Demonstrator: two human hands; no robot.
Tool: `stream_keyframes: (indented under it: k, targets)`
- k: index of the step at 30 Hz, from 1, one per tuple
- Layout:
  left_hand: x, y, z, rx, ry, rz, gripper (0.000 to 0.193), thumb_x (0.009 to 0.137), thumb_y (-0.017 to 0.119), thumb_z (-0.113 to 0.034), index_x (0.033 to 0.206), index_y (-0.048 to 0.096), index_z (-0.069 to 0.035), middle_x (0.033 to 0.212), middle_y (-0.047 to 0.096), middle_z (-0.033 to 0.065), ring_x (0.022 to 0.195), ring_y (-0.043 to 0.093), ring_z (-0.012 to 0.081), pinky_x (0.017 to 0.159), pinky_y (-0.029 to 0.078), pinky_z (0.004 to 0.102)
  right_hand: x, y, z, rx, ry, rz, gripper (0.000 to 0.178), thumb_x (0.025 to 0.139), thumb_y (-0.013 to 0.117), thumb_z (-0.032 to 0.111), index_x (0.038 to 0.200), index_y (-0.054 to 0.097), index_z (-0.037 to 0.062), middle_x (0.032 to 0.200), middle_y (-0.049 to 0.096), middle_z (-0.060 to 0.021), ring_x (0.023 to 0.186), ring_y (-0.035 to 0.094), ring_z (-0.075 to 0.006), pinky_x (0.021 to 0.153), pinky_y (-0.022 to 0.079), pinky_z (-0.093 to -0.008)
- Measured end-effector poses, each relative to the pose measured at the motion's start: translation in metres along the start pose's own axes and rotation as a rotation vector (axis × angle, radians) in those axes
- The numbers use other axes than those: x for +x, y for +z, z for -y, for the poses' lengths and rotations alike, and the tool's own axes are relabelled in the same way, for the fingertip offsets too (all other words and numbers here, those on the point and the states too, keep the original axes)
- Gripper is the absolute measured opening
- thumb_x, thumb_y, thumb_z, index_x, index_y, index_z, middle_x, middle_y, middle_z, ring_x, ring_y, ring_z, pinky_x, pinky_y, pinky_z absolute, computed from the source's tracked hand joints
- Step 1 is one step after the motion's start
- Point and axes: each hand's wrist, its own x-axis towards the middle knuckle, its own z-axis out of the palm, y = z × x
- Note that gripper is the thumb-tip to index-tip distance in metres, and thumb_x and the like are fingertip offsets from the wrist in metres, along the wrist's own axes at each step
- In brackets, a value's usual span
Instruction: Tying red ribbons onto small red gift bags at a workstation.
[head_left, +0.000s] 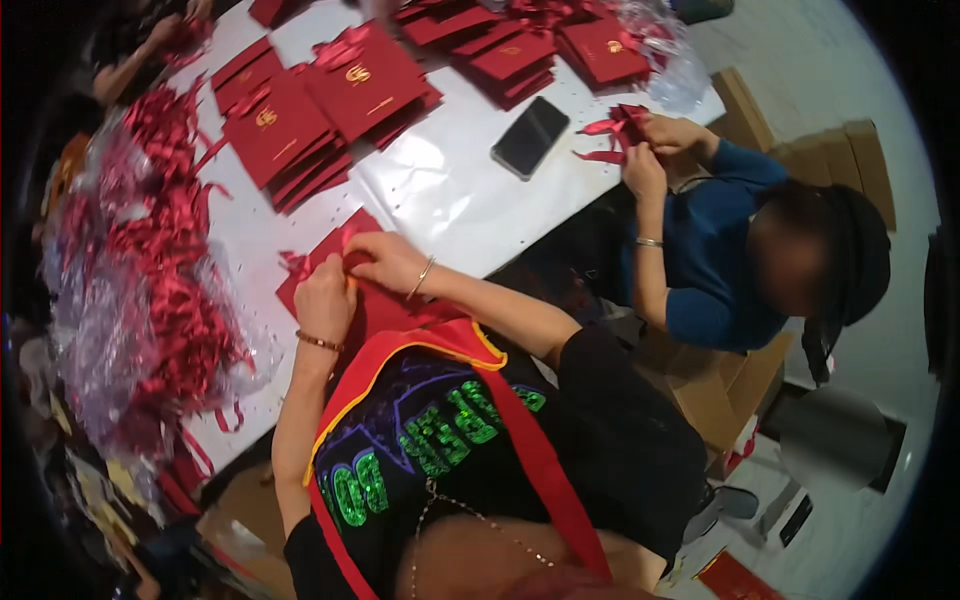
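Observation:
A red gift bag (378, 308) lies at the table's near edge, against my red apron (400, 338) with yellow trim. At the bag's upper part my left hand (325, 297) is closed, its fingertips pinched on red ribbon (295, 262), with a loose end sticking out at the left. Close beside it my right hand (390, 262) pinches the ribbon too, thumb and forefinger together. The fingers cover the exact spot they grip. A bracelet is on each wrist.
Stacks of red gift bags (370, 85) with gold print stand across the white table (440, 190). A heap of red ribbons (170, 330) in clear plastic lies left. A black phone (531, 137) rests right of centre. A co-worker (715, 240) handles a red bag; cardboard boxes (735, 385) stand behind me.

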Motion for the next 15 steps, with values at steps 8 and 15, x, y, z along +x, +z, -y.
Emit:
stream_keyframes:
  k: [8, 15]
  targets:
    - [0.004, 0.001, 0.007, -0.564, -0.132, 0.007, 0.017, 0.081, 0.054, -0.006, 0.097, 0.05, -0.004, 0.07, 0.061, 0.0137, 0.059, 0.06, 0.0248, 0.051, 0.045, 0.0337, -0.001, -0.005, 0.003, 0.019, 0.038, -0.033, 0.027, 0.068, 0.066, 0.013, 0.093, 0.059, 0.0047, 0.082, 0.06, -0.0154, 0.076, 0.058, -0.0278, 0.068, 0.045, -0.0331]
    - [0.001, -0.005, 0.023, -0.672, -0.183, 0.104, 0.021, 0.082, 0.054, -0.006, 0.103, 0.05, -0.003, 0.065, 0.06, 0.0116, 0.054, 0.059, 0.0187, 0.051, 0.044, 0.029, 0.001, 0.003, 0.005, -0.034, 0.006, 0.018, 0.025, 0.07, 0.062, 0.01, 0.094, 0.057, 0.0042, 0.088, 0.06, -0.0161, 0.085, 0.057, -0.0319, 0.073, 0.045, -0.0367]
